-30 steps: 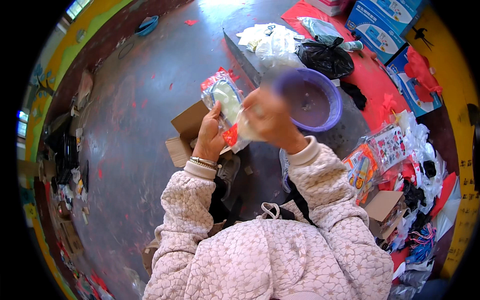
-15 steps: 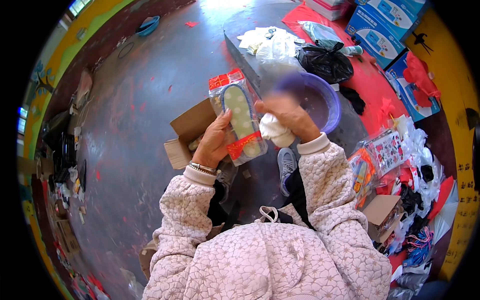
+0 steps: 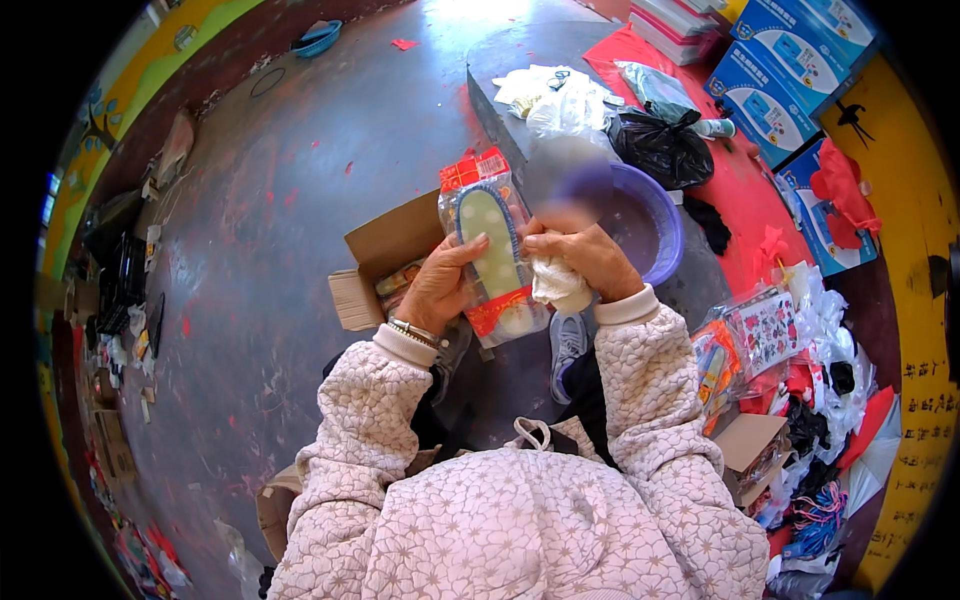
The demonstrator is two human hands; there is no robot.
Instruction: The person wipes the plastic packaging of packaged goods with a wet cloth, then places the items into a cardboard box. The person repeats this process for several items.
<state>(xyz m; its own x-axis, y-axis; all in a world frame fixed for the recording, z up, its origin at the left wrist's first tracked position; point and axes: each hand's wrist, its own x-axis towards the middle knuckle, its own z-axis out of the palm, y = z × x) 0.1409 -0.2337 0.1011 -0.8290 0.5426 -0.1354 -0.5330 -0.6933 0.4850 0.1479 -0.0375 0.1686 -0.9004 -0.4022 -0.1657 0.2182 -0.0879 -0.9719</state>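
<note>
My left hand (image 3: pixel 440 285) grips the left side of a clear plastic packet with red ends, its thumb lying across the front. Inside the packet shows a pale green insole (image 3: pixel 487 225) with light dots and a blue edge. At the packet's right edge is my right hand (image 3: pixel 592 258), closed round a crumpled white cloth (image 3: pixel 558 284). The cloth lies close against the packet; whether the right fingertips also pinch its edge is hard to see. Below and left of the packet, an open cardboard box (image 3: pixel 385 232) holds similar packets, partly covered by my left hand.
A purple basin (image 3: pixel 672 225) stands beyond my right hand, partly blurred. Farther off lie white plastic bags (image 3: pixel 565 110) and a black plastic bag (image 3: pixel 660 150). Blue boxes (image 3: pixel 765 100) are stacked at the right, above a heap of packets and bags. Another cardboard box (image 3: pixel 750 440) sits nearer.
In the picture, the packet has shifted slightly right and down with my left hand. My right hand has come down a little with the cloth, beside the packet's edge.
</note>
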